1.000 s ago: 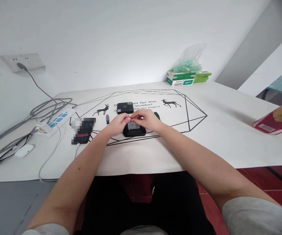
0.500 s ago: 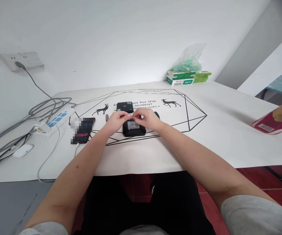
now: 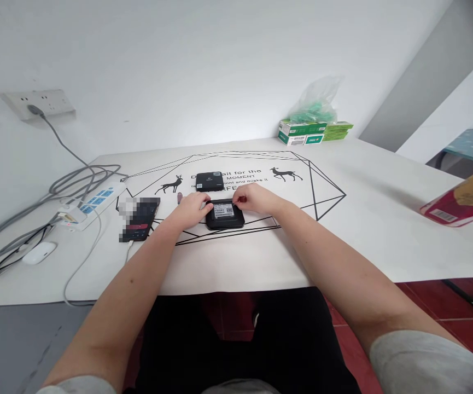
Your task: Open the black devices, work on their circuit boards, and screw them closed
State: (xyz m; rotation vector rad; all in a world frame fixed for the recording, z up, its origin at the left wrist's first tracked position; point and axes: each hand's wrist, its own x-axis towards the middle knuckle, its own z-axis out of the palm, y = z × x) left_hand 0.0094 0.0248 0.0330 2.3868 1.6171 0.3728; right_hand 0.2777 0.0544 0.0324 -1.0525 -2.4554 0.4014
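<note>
A flat black device (image 3: 225, 218) with a white printed label lies on the white table. My left hand (image 3: 194, 209) is at its upper left corner, thumb and fingers bent closed against the edge. At the upper right corner, my right hand (image 3: 255, 199) is closed in a pinch, its fingertips touching or just over the device. Whatever is between those fingertips is too small or hidden to make out. Just behind lies a black square piece (image 3: 209, 181) with small stickers. Left of it, close to my left hand, is a small brownish-pink item (image 3: 180, 198).
To the left are a smartphone (image 3: 141, 219) on a cable, a white power strip (image 3: 97, 203) with grey cords, glasses (image 3: 17, 253) and a white earbud case (image 3: 39, 253). Green boxes (image 3: 303, 131) under a plastic bag (image 3: 320, 101) stand at the back; a red-yellow package (image 3: 461, 200) is at right.
My hands have parted from where they met over the device's top edge. The left went down and left, the right moved slightly right, uncovering the label and the black piece behind.
</note>
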